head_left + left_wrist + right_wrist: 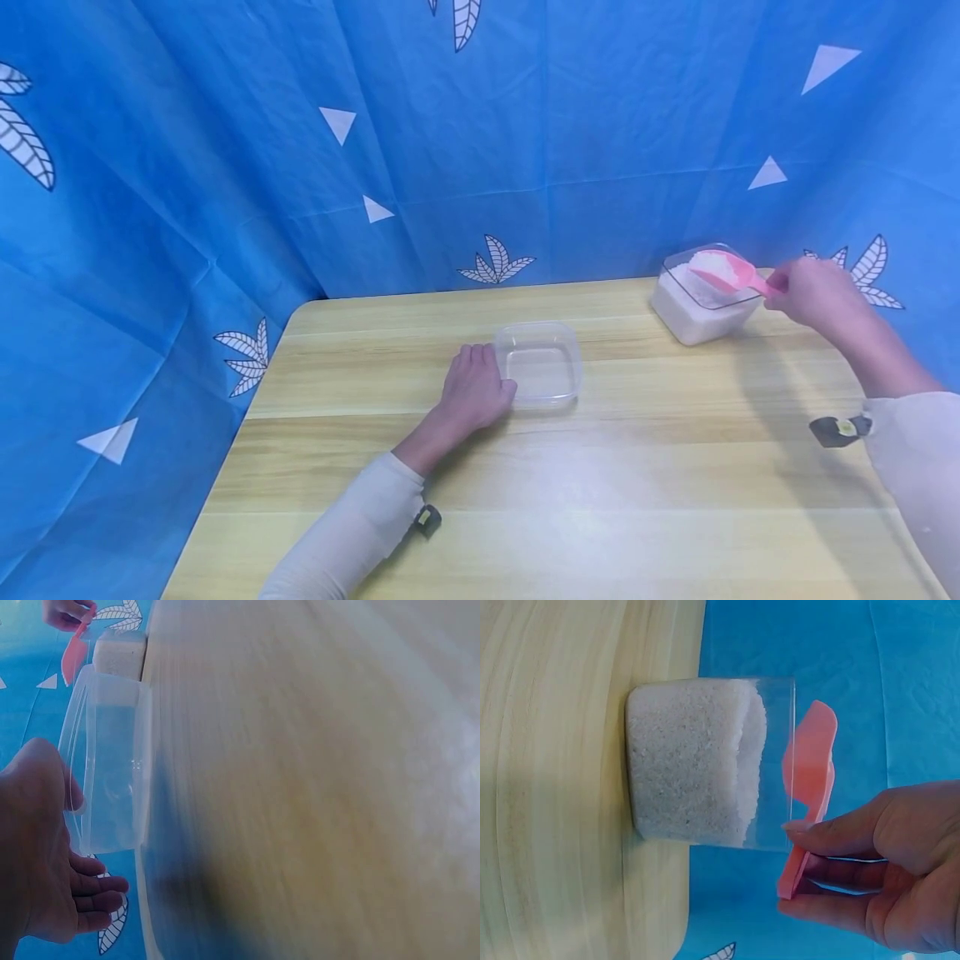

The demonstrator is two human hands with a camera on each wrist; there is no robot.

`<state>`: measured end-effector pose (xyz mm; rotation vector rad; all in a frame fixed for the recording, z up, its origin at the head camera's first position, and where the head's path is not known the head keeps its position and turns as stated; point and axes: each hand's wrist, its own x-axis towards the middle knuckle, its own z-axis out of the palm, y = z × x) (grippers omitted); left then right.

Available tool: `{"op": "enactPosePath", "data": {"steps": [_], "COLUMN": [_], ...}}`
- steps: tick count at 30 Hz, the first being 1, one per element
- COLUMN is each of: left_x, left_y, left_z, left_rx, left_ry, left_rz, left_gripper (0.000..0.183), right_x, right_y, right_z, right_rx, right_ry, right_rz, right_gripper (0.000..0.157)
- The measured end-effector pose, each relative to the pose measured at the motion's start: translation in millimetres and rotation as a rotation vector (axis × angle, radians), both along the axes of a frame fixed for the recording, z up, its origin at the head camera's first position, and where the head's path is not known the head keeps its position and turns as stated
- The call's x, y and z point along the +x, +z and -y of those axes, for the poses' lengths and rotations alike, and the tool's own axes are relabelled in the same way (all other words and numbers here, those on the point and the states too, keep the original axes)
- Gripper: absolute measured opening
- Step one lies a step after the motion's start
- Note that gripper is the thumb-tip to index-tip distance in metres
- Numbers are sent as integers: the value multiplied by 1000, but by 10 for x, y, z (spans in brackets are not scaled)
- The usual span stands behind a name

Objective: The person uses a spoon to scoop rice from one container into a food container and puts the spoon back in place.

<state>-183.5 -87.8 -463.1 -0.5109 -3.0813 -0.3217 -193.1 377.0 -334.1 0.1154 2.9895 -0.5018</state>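
Observation:
My right hand (817,292) pinches the handle of a pink scoop (814,750), thumb on one side and fingers on the other. White rice (716,265) is heaped in its bowl, which hangs over a clear square container (780,761). That container is filled well up with rice (682,761). At the middle of the table, my left hand (477,387) holds a shallow clear plastic box (537,367) by its left side, thumb at the near corner. The left wrist view shows the thumb (71,787) against the box's wall; no rice shows inside the box.
Both containers stand on a light wood table (600,500), the rice container close to its back edge. A blue curtain (450,150) with leaf and triangle prints hangs behind and along the left. Dark wrist devices (840,431) sit at both sleeves.

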Motion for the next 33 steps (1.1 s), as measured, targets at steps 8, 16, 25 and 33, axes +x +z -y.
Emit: {"op": "enactPosePath", "data": {"steps": [8,16,25,33], "left_x": [1,3,9,22], "left_y": [19,-4,-8,7], "left_z": [-3,2,-1,-1], "left_rx": [4,8,1,-7], "left_ry": [-3,-8,3,2], "left_rz": [0,-3,5,13], "left_gripper": [43,42,43,43], "right_x": [29,79,95,116], "right_y": [20,72,62,73], "right_z": [33,129,301,495], "right_rx": [-18,-41,-46,-3], "right_ry": [12,48,91,143], "right_rz": [-12,-4,-11,-76], "right_gripper": [35,37,35,35]}}
